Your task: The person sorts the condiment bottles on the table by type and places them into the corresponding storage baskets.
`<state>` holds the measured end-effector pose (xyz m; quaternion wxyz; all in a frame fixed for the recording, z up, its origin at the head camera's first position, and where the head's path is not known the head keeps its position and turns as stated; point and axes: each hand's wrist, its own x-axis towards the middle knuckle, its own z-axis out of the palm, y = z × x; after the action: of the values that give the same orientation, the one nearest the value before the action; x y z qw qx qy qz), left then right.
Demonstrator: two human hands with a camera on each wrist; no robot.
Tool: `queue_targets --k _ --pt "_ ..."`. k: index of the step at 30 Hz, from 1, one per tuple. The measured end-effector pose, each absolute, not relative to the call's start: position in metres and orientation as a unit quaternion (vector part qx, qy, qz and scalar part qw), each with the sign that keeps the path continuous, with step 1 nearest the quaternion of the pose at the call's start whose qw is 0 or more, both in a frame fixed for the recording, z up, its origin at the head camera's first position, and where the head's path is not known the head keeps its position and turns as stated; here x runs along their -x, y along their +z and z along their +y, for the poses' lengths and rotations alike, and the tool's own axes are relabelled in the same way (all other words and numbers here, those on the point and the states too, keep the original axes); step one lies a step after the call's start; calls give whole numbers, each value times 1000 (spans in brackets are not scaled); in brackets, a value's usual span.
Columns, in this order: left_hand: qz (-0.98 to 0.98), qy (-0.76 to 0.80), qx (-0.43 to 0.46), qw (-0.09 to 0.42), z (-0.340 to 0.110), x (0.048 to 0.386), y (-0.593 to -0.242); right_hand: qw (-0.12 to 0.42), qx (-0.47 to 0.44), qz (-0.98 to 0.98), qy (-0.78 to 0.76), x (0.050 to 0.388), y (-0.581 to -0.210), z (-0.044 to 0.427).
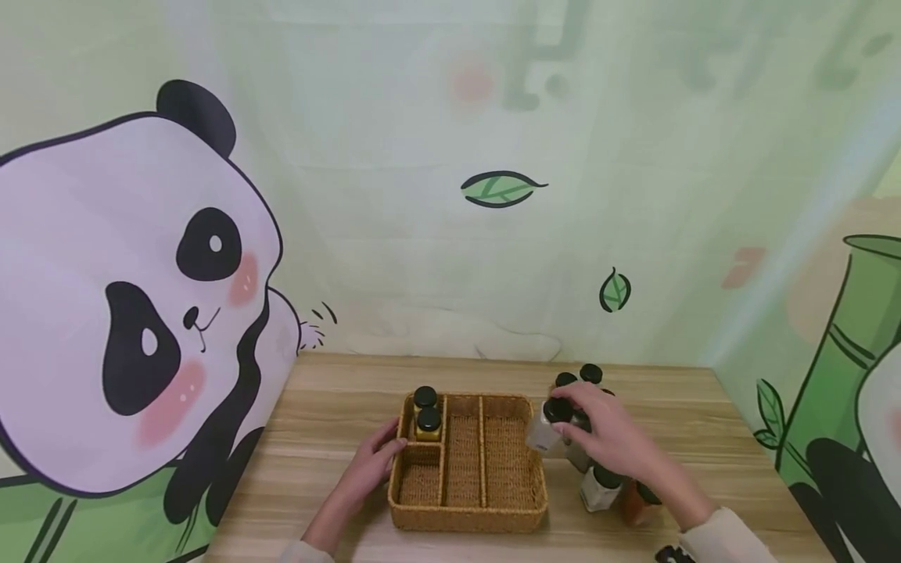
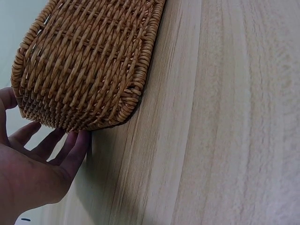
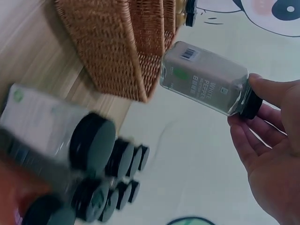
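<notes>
My right hand (image 1: 601, 422) pinches the black lid of a clear glass spice jar (image 3: 206, 77), labelled white pepper. The jar tilts in the air beside the right rim of a brown wicker basket (image 1: 468, 520) with several compartments. In the head view, my left hand (image 1: 369, 461) holds the basket's left side, thumb on the rim; the left wrist view shows its fingers (image 2: 77, 152) against the woven outer wall. Two black-lidded jars (image 1: 428, 426), at least one with yellow contents, stand in the back left compartment. The middle, right and front left compartments show bare weave.
Right of the basket, several more black-lidded jars stand on the wooden table (image 1: 338, 391), among them a pale one (image 1: 601, 491) and a reddish one (image 1: 639, 504). My right hand partly hides others. A small black object (image 1: 673, 554) lies by the right sleeve. Behind hangs a panda-printed cloth (image 1: 394, 234).
</notes>
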<state>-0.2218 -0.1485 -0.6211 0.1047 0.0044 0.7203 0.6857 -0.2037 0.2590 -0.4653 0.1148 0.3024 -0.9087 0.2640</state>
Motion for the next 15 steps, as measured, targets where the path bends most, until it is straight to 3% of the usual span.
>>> queue_targets --k 5,15 --pt "722 685 -2 102 -147 222 -621 118 -309 -901 280 222 -471 237" --pt "717 689 -3 103 -147 222 -619 74 -303 -905 290 259 -496 213"
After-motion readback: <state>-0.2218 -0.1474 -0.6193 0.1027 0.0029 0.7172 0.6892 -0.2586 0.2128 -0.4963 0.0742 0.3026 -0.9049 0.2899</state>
